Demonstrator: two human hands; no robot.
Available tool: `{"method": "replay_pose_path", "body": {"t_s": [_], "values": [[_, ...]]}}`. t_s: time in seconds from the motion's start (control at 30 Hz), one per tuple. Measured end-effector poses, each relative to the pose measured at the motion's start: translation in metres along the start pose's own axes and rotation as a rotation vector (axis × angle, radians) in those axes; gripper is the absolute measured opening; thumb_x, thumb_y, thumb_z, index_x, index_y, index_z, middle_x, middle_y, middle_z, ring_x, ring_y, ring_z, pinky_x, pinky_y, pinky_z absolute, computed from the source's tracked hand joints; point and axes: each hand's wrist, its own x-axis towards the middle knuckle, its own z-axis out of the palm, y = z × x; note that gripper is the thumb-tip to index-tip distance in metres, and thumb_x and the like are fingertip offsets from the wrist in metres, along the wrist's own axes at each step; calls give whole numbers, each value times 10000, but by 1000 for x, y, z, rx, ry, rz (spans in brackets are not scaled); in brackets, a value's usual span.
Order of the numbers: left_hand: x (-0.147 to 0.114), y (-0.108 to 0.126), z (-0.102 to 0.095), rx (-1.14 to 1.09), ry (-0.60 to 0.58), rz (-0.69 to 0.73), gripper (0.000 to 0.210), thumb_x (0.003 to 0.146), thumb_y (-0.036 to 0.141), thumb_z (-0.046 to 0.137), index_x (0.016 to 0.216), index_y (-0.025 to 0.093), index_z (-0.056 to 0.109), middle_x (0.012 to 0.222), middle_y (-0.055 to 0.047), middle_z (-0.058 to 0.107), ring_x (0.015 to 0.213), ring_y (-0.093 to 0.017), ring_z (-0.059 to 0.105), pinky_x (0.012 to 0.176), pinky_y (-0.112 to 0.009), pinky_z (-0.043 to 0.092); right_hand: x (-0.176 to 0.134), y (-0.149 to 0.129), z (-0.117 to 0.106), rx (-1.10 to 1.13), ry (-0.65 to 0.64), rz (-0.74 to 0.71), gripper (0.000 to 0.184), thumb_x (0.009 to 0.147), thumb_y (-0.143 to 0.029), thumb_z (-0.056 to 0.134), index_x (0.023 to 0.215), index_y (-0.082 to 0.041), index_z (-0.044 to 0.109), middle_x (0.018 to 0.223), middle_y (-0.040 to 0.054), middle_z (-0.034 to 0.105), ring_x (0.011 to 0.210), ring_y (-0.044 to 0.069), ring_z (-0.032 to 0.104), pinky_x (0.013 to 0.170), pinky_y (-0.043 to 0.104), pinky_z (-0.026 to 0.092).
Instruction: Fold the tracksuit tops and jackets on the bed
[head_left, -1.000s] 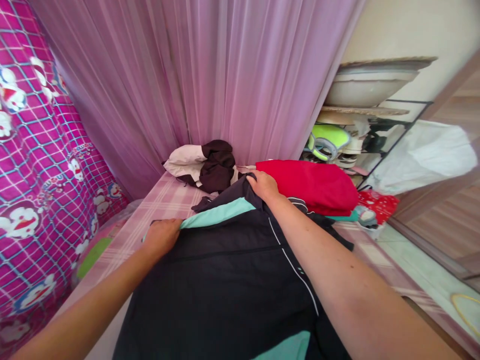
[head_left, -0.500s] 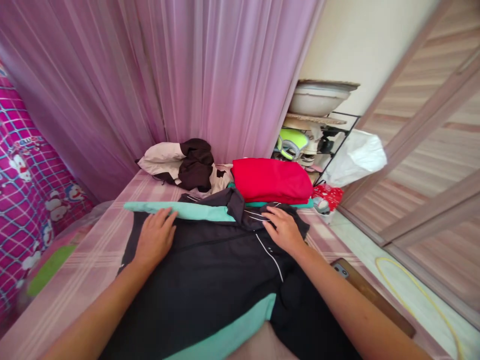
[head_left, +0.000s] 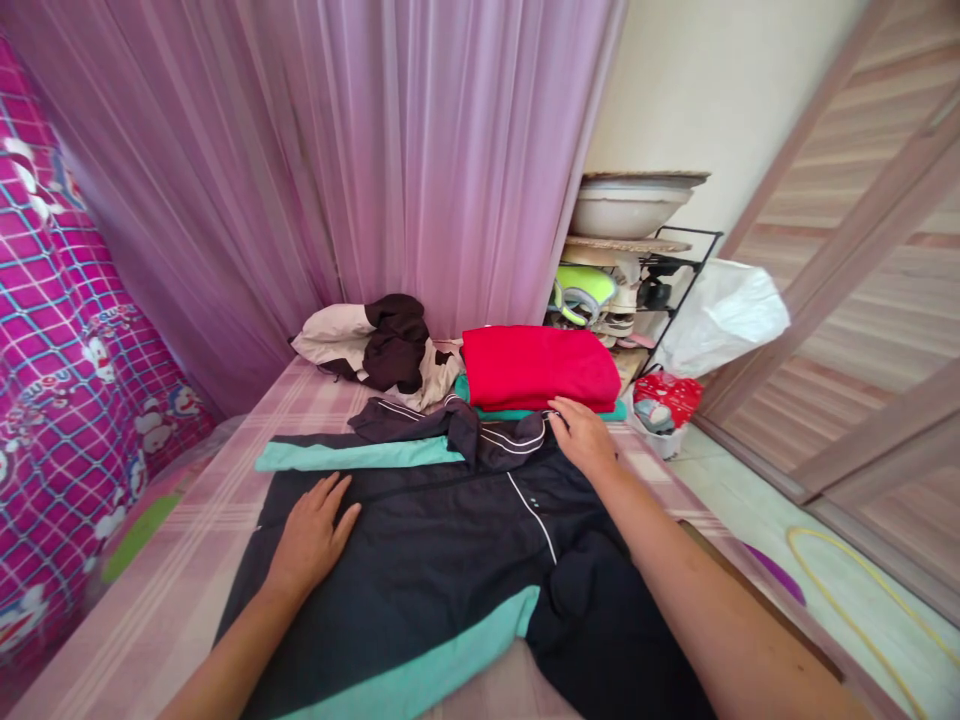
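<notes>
A dark navy collared shirt [head_left: 420, 535] with teal side strips and white piping lies spread over the checked bed cover. Flat on its body, toward the left, my left hand [head_left: 311, 532] rests with fingers apart and nothing in them. At the right end of the shirt's collar [head_left: 510, 440], my right hand [head_left: 583, 436] has its thumb and fingertips close together on the collar edge. The upper teal strip [head_left: 360, 455] runs just beyond my left hand. Another teal strip [head_left: 442, 650] lies along the near edge.
Beyond the collar sits a folded red garment [head_left: 540, 368] on teal cloth. To its left is a crumpled black-and-beige garment [head_left: 364, 345]. A rack [head_left: 675, 285] with basins and shoes, a white bag [head_left: 724, 315] and wooden doors [head_left: 825, 330] stand at the right; a purple curtain [head_left: 450, 150] hangs behind.
My left hand has drawn back from the upper teal strip onto the dark body. My right hand has shifted to the collar's end, fingertips closer together; the collar lies more spread out.
</notes>
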Motion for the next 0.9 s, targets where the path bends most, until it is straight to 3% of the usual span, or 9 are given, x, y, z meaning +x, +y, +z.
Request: {"method": "replay_pose_path", "body": {"t_s": [0.1,0.2,0.3,0.37,0.43,0.6,0.67,0.77,0.9], "values": [[-1,2,-3,14,119,8,595,950,502,358,1319,84,567,1403,-220,528,1306,-340,495,1083,-500,414,7,-9,9,-61,-284,-148,323,946,-265,442,1051,-187,737,1108,109,730,1054,221,650,954,346,472],[-3,0,-2,26,143,28,568,950,488,374,1339,109,541,1426,-213,500,1339,-349,459,1088,-514,407,4,-18,17,-150,-439,-109,259,929,-266,499,923,-215,753,945,82,753,940,218,663,862,323,474],[-4,-5,2,12,123,36,555,946,487,384,1339,125,537,1418,-208,509,1323,-346,478,1069,-516,430,3,-18,17,-229,-212,-37,299,891,-251,567,1154,-172,686,1095,121,718,1050,260,609,918,375,426],[-4,-8,5,9,116,36,555,945,490,385,1340,130,537,1416,-203,512,1315,-343,486,1068,-517,435,9,-14,14,-281,-28,-72,474,867,-238,599,1326,-124,566,1242,167,646,1175,294,527,979,419,368],[-4,-9,6,17,117,43,564,943,501,383,1337,129,539,1412,-199,516,1303,-339,498,1064,-513,443,18,-11,10,-327,40,-146,570,848,-243,628,1387,-111,498,1295,190,598,1205,313,480,987,437,341],[-4,-7,4,32,110,50,584,946,518,364,1324,112,546,1407,-204,513,1285,-337,512,1052,-505,462,34,-11,7,-364,-14,-197,490,852,-293,640,1311,-141,564,1151,174,630,1030,300,528,907,431,365],[-4,-6,3,21,97,44,579,943,522,364,1324,126,545,1416,-196,506,1290,-334,508,1059,-506,455,34,-12,8,-355,6,-199,516,853,-308,646,1335,-158,544,1269,188,583,1146,320,494,971,466,337],[-4,-6,1,-1,77,27,558,937,525,374,1332,166,538,1426,-171,503,1301,-325,501,1078,-510,437,34,-11,17,-367,-35,-237,689,824,-286,676,1453,-181,416,1502,198,402,1368,351,334,1078,556,237],[-4,-5,0,-15,58,12,563,934,528,371,1335,168,533,1428,-175,500,1309,-326,494,1085,-510,431,38,-6,36,-392,-156,-226,771,805,-238,668,1502,-185,343,1567,216,300,1423,385,268,1076,662,212]]}}
